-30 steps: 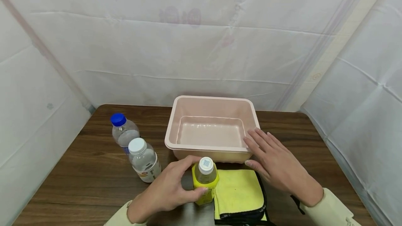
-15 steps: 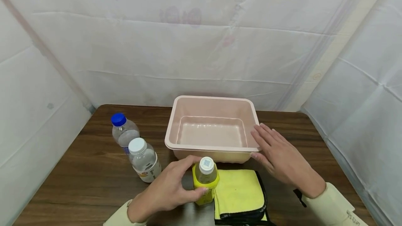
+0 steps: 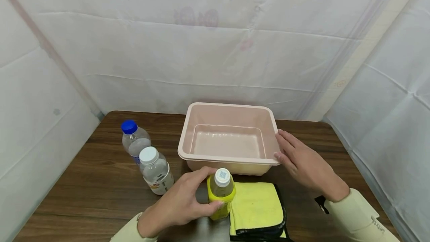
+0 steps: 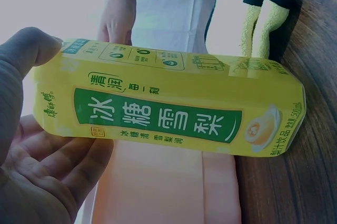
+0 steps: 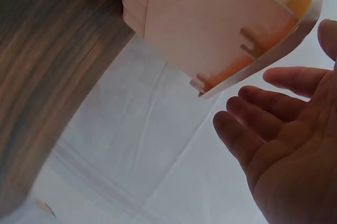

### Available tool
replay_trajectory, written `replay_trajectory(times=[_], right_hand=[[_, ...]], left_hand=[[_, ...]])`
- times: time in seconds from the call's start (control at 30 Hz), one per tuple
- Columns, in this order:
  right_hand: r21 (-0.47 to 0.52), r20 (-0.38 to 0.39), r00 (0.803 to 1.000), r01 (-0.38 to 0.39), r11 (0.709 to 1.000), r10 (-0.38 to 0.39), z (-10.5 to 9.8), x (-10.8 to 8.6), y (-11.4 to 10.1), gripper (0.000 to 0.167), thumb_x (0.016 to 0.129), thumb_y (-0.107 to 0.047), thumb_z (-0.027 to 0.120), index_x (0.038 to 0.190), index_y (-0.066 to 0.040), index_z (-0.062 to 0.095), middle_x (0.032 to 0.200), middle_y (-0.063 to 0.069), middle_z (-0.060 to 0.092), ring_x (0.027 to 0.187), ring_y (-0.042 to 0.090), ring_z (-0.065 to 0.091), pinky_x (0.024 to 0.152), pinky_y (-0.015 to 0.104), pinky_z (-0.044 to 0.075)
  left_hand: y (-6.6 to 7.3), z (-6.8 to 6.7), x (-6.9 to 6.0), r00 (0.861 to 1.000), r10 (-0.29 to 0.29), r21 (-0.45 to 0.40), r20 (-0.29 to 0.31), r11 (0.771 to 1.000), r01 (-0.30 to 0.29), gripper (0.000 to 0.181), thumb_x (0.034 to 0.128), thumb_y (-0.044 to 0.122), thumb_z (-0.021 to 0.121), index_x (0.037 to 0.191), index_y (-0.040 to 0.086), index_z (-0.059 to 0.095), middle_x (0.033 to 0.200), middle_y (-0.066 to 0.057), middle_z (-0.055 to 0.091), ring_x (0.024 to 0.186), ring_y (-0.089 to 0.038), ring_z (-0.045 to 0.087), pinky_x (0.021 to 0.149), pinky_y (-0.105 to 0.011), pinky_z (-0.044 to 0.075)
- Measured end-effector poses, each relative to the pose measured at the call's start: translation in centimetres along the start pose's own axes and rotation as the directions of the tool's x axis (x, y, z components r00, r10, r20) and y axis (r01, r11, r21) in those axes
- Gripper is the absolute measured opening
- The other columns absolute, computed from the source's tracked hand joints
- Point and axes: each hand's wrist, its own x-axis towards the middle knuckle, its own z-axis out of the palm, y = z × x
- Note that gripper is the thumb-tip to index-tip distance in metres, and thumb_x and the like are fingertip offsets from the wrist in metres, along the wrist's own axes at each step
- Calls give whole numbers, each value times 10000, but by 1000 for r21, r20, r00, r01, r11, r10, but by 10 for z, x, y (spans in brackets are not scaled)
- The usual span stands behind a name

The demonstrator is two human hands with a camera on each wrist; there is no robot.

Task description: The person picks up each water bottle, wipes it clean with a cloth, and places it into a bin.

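Note:
My left hand (image 3: 179, 202) grips a pear drink bottle (image 3: 222, 190) with a white cap, standing upright on the table in front of a pink plastic basin (image 3: 231, 158). Thumb and fingers lie on opposite sides of the bottle. Its yellow label (image 4: 168, 100) with green panel fills the left wrist view. My right hand (image 3: 307, 165) is at the basin's right rim, its fingers spread and relaxed, holding nothing. In the right wrist view the fingertips (image 5: 226, 124) are close to the rim; whether they touch it, I cannot tell. The basin's visible inside holds nothing.
A folded yellow cloth (image 3: 256, 204) with black edging lies right beside the bottle. At left stand a clear bottle with a blue cap (image 3: 136, 141) and another with a white cap (image 3: 156, 171). White sheeting (image 3: 201, 59) walls the brown wooden table (image 3: 90, 182).
My right hand has drawn back rightward from over the basin's front right corner to beside its right rim. The left hand and pear drink bottle stay in place.

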Motion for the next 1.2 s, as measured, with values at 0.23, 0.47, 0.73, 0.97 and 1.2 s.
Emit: replay_trajectory(times=[0.23,0.47,0.73,0.97,1.2], right_hand=[[244,-67,990,-107,964,127,1,14,8,513,1100,-299,538,1528,-20,495,1372,178,681,1109,319,712,921,493,595],[431,-37,961,-234,872,275,0,31,10,382,1053,-234,621,1332,21,678,1151,189,771,894,192,707,667,225,546],[697,236,889,-437,569,393,-5,48,19,424,1022,-192,662,1312,116,631,1120,212,760,842,138,752,762,301,645],[745,290,863,-475,468,413,-5,52,23,410,1002,-150,680,1287,140,624,1021,119,768,841,161,750,762,318,652],[745,289,867,-471,473,406,-4,51,25,378,1000,-151,677,1247,134,650,956,43,763,828,120,734,755,307,644]], left_hand=[[0,-1,0,1000,11,13,6,1000,-11,497,921,334,798,1342,173,588,1203,80,705,1028,-11,662,923,-283,596],[2,-4,1,1000,7,21,16,1000,-8,497,925,350,797,1341,174,589,1182,87,711,1019,-7,665,909,-310,607],[5,-5,4,999,-29,-5,23,1000,29,482,914,357,812,1318,195,603,1171,96,726,1026,-10,677,913,-316,609],[6,-5,5,1000,-8,-5,-6,1000,8,463,893,345,834,1280,198,629,1146,95,746,1003,-6,685,885,-270,603],[8,-5,5,1000,9,18,-25,1000,-8,461,868,334,858,1253,193,648,1120,92,757,976,2,686,857,-282,613]])
